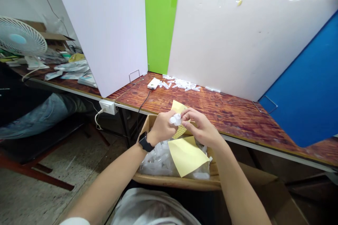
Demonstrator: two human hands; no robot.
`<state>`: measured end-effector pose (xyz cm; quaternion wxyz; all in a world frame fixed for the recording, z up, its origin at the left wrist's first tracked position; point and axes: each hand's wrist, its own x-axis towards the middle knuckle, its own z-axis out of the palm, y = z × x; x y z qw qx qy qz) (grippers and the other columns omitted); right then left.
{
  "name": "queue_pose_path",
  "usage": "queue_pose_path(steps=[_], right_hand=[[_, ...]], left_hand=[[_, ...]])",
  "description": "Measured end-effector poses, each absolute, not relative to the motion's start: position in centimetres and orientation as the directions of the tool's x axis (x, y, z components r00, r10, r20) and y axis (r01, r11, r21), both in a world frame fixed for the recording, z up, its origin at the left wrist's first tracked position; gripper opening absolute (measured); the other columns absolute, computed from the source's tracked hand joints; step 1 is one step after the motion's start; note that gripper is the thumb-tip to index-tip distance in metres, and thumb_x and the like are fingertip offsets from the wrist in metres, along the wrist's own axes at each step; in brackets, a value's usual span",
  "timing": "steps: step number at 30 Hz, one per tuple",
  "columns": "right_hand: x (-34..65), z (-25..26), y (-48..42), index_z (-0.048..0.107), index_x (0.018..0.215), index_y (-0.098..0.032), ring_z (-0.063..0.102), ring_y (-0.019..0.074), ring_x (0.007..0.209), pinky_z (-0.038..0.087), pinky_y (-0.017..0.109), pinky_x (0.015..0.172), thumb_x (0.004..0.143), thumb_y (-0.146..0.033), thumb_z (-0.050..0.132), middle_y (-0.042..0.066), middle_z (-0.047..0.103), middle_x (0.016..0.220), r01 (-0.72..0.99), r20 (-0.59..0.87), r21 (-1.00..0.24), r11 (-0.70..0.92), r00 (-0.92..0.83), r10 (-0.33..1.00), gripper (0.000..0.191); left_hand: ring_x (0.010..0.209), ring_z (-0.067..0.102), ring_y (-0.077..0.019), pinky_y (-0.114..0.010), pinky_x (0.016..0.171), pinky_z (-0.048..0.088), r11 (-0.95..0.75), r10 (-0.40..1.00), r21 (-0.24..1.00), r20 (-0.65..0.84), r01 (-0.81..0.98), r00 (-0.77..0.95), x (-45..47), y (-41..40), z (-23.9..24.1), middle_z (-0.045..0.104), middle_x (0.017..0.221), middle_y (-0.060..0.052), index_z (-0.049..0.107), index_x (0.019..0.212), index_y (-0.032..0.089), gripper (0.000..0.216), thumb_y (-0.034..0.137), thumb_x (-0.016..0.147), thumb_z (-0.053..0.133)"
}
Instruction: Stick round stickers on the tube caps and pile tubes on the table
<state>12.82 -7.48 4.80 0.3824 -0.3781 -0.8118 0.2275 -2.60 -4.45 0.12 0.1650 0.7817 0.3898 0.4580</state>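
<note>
My left hand point(161, 127), with a black watch on its wrist, is closed around a few small translucent white plastic tubes point(175, 119), their round ends facing me. Close against these tubes, my right hand point(198, 126) has its thumb and fingers curled in a pinch; whatever lies between the fingertips is too small to make out. Behind the hands rises a yellow sheet point(178, 106) with rows of small dots lower down, partly covered by the fingers. Below them another yellow sheet point(188, 156) lies on loose translucent tubes point(160, 158) in a cardboard box point(174, 180).
On the wooden table point(224, 109) lie a scattered pile of tubes point(183, 84) and a white device point(153, 83) with a black cable. White, green and blue panels point(224, 42) enclose the table. A power strip point(108, 107), a fan point(21, 38) and a seated person point(34, 112) are at left.
</note>
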Motion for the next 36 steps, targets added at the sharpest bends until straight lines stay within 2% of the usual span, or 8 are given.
queue_pose_path(steps=[6, 24, 30, 36], right_hand=[[13.5, 4.4, -7.0, 0.050, 0.070, -0.017, 0.050, 0.0155, 0.076, 0.039, 0.028, 0.069, 0.080, -0.015, 0.048, 0.003, 0.054, 0.080, 0.482, 0.363, -0.657, 0.580, -0.472, 0.804, 0.010], [13.2, 4.0, -7.1, 0.052, 0.072, -0.017, 0.051, 0.0148, 0.071, 0.040, 0.027, 0.065, 0.079, -0.019, 0.051, 0.002, 0.057, 0.075, 0.552, 0.345, -0.646, 0.528, -0.405, 0.846, 0.008], [13.2, 3.1, -7.2, 0.049, 0.076, -0.017, 0.051, 0.0131, 0.068, 0.040, 0.025, 0.059, 0.077, -0.027, 0.057, 0.001, 0.055, 0.075, 0.363, 0.308, -0.836, 0.411, -0.310, 0.900, 0.012], [13.3, 2.0, -7.0, 0.048, 0.085, -0.019, 0.050, 0.0116, 0.070, 0.040, 0.024, 0.061, 0.071, -0.026, 0.065, 0.000, 0.052, 0.080, 0.059, 0.263, -0.950, 0.306, -0.373, 0.890, 0.024]], left_hand=[[0.046, 0.036, -0.0079, -0.021, 0.046, 0.022, -0.649, 0.758, 0.647, 0.503, 0.401, 0.415, -2.7, -4.0, 0.0, 0.043, 0.051, 0.004, 0.035, 0.058, 0.018, 0.016, 0.013, 0.060, 0.049], [0.045, 0.035, -0.0085, -0.023, 0.046, 0.020, -0.613, 0.790, 0.631, 0.464, 0.476, 0.401, -2.6, -4.0, -0.3, 0.043, 0.050, 0.003, 0.033, 0.058, 0.018, 0.014, 0.013, 0.059, 0.046], [0.046, 0.037, -0.0084, -0.022, 0.046, 0.021, -0.616, 0.779, 0.672, 0.443, 0.411, 0.444, -2.8, -4.7, -0.1, 0.044, 0.051, 0.003, 0.034, 0.058, 0.018, 0.014, 0.012, 0.061, 0.046], [0.047, 0.036, -0.0076, -0.022, 0.046, 0.022, -0.625, 0.764, 0.696, 0.450, 0.354, 0.462, -2.5, -5.3, -0.1, 0.043, 0.052, 0.004, 0.033, 0.059, 0.018, 0.016, 0.008, 0.058, 0.045]])
